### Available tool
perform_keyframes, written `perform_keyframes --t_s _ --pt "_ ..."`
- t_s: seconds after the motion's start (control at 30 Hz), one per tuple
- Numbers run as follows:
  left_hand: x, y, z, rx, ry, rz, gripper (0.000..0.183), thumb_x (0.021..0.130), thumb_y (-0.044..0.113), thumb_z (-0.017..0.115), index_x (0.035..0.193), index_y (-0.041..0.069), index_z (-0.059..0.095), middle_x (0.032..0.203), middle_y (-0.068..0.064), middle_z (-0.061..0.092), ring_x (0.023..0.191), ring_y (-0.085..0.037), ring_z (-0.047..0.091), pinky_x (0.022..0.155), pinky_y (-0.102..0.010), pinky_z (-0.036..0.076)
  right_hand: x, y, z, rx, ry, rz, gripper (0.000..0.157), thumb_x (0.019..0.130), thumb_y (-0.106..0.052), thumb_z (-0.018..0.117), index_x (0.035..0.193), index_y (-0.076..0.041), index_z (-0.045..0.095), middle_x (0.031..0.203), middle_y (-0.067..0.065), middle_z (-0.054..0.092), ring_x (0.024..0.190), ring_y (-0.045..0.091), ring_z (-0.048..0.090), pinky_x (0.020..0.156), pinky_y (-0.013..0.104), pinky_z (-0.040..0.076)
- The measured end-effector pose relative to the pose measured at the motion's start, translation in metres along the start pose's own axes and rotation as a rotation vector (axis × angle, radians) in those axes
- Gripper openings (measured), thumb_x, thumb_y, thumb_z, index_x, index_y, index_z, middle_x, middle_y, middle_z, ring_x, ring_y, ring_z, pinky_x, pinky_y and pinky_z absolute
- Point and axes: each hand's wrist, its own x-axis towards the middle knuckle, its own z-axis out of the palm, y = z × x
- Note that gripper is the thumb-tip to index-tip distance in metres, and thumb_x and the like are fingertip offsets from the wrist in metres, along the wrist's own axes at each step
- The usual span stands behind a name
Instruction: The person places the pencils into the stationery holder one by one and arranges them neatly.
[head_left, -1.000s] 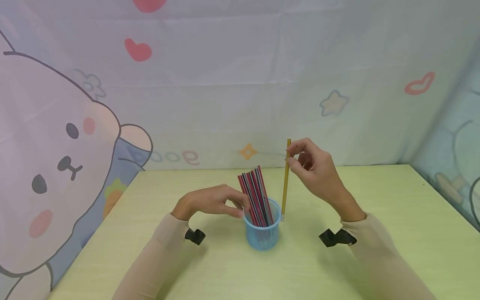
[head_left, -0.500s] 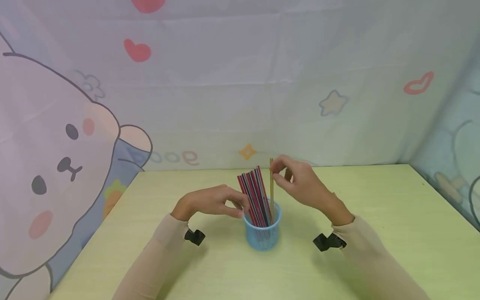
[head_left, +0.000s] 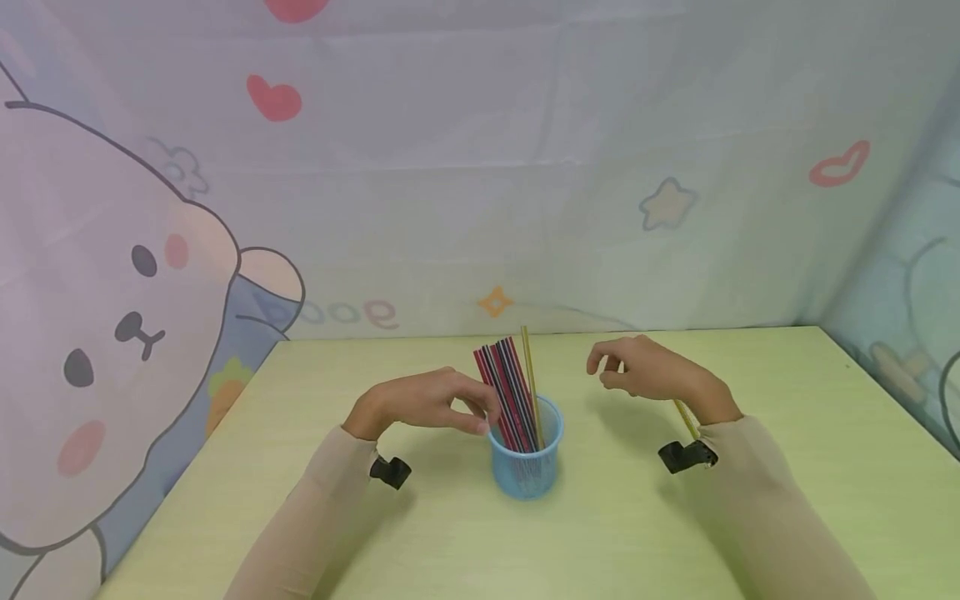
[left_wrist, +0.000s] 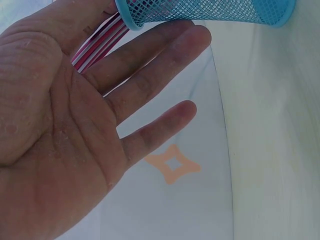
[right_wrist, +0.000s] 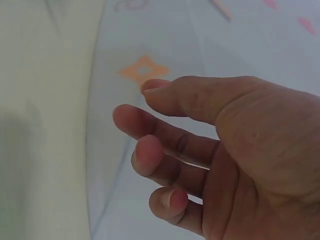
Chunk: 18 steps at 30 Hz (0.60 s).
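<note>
A light-blue mesh pen holder (head_left: 525, 475) stands upright on the table. Red, black and white striped pencils (head_left: 506, 392) lean to the left in it, and a single yellow pencil (head_left: 532, 379) stands taller at their right. My left hand (head_left: 427, 400) pinches the holder's left rim with thumb and index finger. Its other fingers (left_wrist: 155, 80) stretch out straight beside the mesh wall. To the right of the holder, my right hand (head_left: 652, 367) hovers over the table with loosely bent fingers and nothing in them. Under that wrist another yellow pencil (head_left: 686, 419) shows, partly hidden.
The pale yellow-green table (head_left: 480, 550) ends at a printed cloth backdrop (head_left: 450, 208) with a cartoon bear (head_left: 127, 333). A dark cable (head_left: 948, 404) hangs at the far right. Black wrist mounts (head_left: 687, 456) sit below both wrists.
My right hand brought a yellow pencil leftward into the pen holder, let it go, and drew back to the right. The left hand has stayed at the rim.
</note>
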Motion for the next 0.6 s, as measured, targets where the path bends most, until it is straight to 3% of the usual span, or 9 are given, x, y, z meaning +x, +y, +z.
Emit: perform_keyframes --t_s 0.2,0.37,0.47,0.6 --pt "0.001 0.001 0.000 0.003 -0.003 -0.002 0.014 0.101 0.019 0.061 0.105 0.007 0.066 0.102 0.007 0.067 0.102 -0.008 0.066 0.096 -0.028 0.053 -0.017 0.034 -0.012 -0.025 -0.048 0.172 0.016 0.098 -0.003 0.054 0.111 -0.004 0.063 0.100 0.015 0.066 0.071 0.023 0.058 0.062 0.034 0.049" --pt "0.001 0.000 0.000 -0.002 -0.007 -0.012 0.015 0.101 0.019 0.061 0.106 0.006 0.067 0.102 0.007 0.067 0.102 -0.008 0.065 0.096 -0.028 0.053 -0.029 0.051 -0.016 -0.134 -0.091 0.363 0.014 0.097 -0.006 0.055 0.109 -0.006 0.062 0.085 0.007 0.059 0.064 0.018 0.051 0.059 0.031 0.041" --pt "0.001 0.000 0.000 -0.006 -0.006 -0.013 0.012 0.101 0.019 0.061 0.105 0.009 0.067 0.102 0.007 0.067 0.102 -0.008 0.065 0.096 -0.028 0.053 -0.032 0.055 -0.013 -0.120 -0.145 0.462 0.015 0.094 -0.005 0.056 0.108 -0.008 0.061 0.078 0.004 0.052 0.059 0.016 0.045 0.059 0.031 0.038" --pt "0.000 0.000 0.000 -0.008 -0.001 -0.014 0.007 0.101 0.019 0.061 0.104 0.016 0.066 0.102 0.007 0.068 0.102 -0.008 0.066 0.096 -0.028 0.053 -0.031 0.056 -0.005 -0.070 -0.172 0.512 0.019 0.086 0.002 0.057 0.101 -0.009 0.060 0.082 0.005 0.051 0.060 0.016 0.043 0.060 0.032 0.035"
